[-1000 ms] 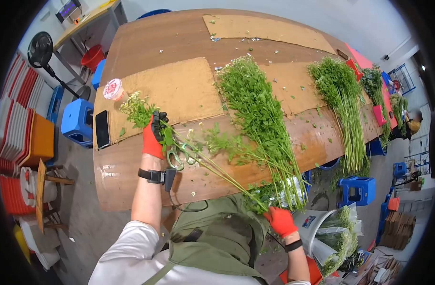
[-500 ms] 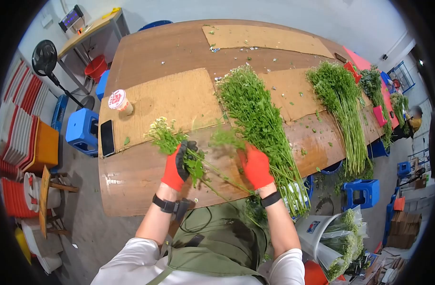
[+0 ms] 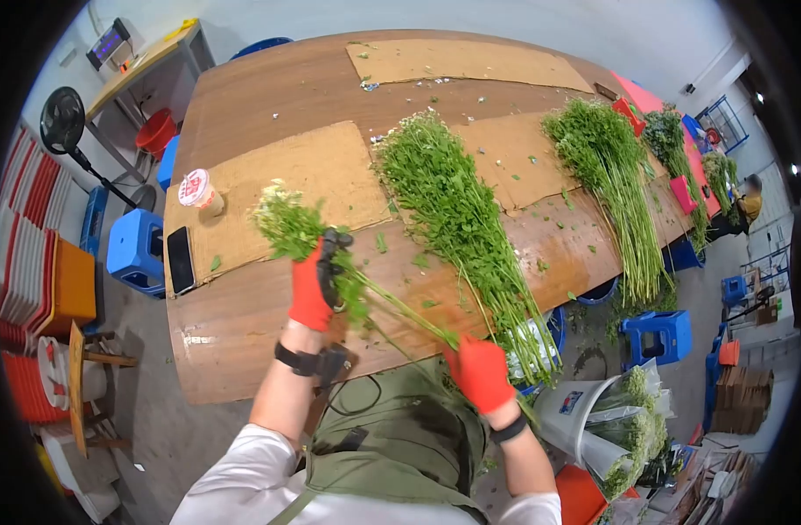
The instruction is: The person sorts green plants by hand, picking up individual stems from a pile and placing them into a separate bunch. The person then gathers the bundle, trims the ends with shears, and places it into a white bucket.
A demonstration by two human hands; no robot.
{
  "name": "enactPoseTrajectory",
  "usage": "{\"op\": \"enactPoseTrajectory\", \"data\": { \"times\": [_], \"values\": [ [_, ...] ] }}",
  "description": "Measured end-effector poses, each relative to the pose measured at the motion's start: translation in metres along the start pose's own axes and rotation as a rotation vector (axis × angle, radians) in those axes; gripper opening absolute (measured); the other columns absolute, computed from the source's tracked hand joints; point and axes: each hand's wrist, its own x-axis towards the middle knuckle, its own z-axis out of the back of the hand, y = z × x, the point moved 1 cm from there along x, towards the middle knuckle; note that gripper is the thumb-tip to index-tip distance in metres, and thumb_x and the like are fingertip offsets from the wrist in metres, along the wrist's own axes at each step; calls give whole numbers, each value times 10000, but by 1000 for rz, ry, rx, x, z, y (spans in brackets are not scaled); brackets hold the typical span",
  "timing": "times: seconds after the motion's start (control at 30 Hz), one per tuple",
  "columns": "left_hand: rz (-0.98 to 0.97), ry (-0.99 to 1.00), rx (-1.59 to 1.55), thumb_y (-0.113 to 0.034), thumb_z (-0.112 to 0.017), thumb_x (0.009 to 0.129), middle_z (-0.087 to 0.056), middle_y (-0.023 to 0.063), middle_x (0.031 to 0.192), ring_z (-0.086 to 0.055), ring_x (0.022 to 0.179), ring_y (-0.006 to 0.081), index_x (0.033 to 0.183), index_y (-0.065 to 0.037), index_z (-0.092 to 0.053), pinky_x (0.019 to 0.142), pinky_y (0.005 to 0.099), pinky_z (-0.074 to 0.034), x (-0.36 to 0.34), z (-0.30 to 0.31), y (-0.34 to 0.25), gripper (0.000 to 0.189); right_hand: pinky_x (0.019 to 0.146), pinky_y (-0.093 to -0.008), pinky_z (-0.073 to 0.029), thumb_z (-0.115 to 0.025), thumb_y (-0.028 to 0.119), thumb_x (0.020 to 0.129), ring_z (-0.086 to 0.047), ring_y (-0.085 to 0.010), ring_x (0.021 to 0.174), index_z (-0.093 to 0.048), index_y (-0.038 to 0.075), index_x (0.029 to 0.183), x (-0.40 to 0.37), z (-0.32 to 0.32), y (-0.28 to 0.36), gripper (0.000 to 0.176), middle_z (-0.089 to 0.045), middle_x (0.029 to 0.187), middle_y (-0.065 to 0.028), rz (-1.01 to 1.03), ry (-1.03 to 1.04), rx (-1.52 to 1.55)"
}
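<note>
My left hand (image 3: 315,278), in a red and black glove, is closed round a small bunch of white-flowered stems (image 3: 288,226). The flower heads point away from me to the upper left, and the stems slant down toward my apron. Lower along those stems is my right hand (image 3: 481,372), also gloved in red, with its fingers closed on them near the table's front edge. Just beyond it lies a large pile of leafy flower stems (image 3: 444,188), its cut ends hanging over the edge. Loose leaves (image 3: 420,260) are scattered between my hands and the pile.
On the brown table (image 3: 234,324) lie cardboard sheets (image 3: 286,157), a phone (image 3: 180,260) and a lidded cup (image 3: 201,194). Another stem pile (image 3: 623,206) lies right. Blue stools (image 3: 658,337) and a white bucket (image 3: 571,411) of wrapped flowers stand by the table. A person (image 3: 748,206) is far right.
My right hand has moved down from beside the leaves to the lower stems and closed on them. More loose leaves lie on the table. My view has shifted slightly.
</note>
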Motion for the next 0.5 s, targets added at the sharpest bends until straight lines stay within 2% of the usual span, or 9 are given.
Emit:
{"op": "enactPoseTrajectory", "data": {
  "times": [0.03,0.1,0.13,0.2,0.23,0.3,0.4,0.47,0.5],
  "values": [
    [2,-4,-4,-271,-567,964,-646,18,881,-560,800,90,943,-53,-656,729,251,-439,11,7,2,236,544,-421,-482,-661,209,833,-602,-332,619,-587,69,872,-28,-2,-18,163,-610,701,-127,-13,40,33],
    [-24,25,-16,-293,-599,940,-694,24,885,-573,709,93,938,-77,-676,575,246,-420,25,24,9,230,550,-427,-481,-673,211,825,-597,-345,620,-592,70,882,-81,-6,-46,172,-612,721,-132,-66,105,81],
    [-25,18,-7,-293,-599,940,-694,24,885,-573,709,93,938,-77,-676,575,246,-420,24,23,6,230,554,-431,-481,-677,220,822,-595,-352,621,-593,72,884,-104,-6,-56,181,-614,733,-133,-110,124,92],
    [127,50,-37,-292,-571,963,-652,20,900,-565,810,92,1007,-30,-683,721,227,-450,21,14,4,288,573,-443,-485,-673,226,823,-600,-357,646,-598,73,901,-147,-17,-81,188,-615,749,-140,-175,241,-31],
    [165,99,-3,-317,-548,972,-660,25,941,-583,844,99,1027,-26,-678,743,238,-468,24,12,8,324,573,-443,-485,-673,226,823,-600,-357,646,-598,73,901,-149,-9,-86,188,-615,749,-140,-173,241,-31],
    [157,167,70,-335,-533,976,-661,31,969,-589,866,105,1040,-24,-673,757,246,-473,22,11,6,347,608,-454,-486,-664,233,833,-607,-357,688,-596,73,899,-161,12,-85,186,-610,758,-156,-201,423,-319],
    [109,237,109,-351,-513,982,-657,55,1048,-573,968,141,1079,-29,-660,832,302,-462,22,12,3,366,643,-451,-489,-655,234,843,-614,-354,732,-609,64,951,-107,48,-74,207,-617,778,-161,-289,396,-265],
    [79,249,64,-349,-509,983,-652,73,1098,-552,1048,171,1105,-36,-652,893,350,-446,17,4,2,365,662,-443,-492,-659,236,840,-615,-360,751,-615,59,996,-51,54,-59,239,-629,814,-161,-253,119,-40],
    [243,267,-266,-358,-511,980,-636,81,1133,-561,1052,203,1132,-31,-630,892,374,-458,11,-6,-2,380,663,-437,-494,-657,234,843,-615,-363,755,-615,54,1016,-27,43,-60,254,-633,830,-159,-214,40,53]
  ]
}}
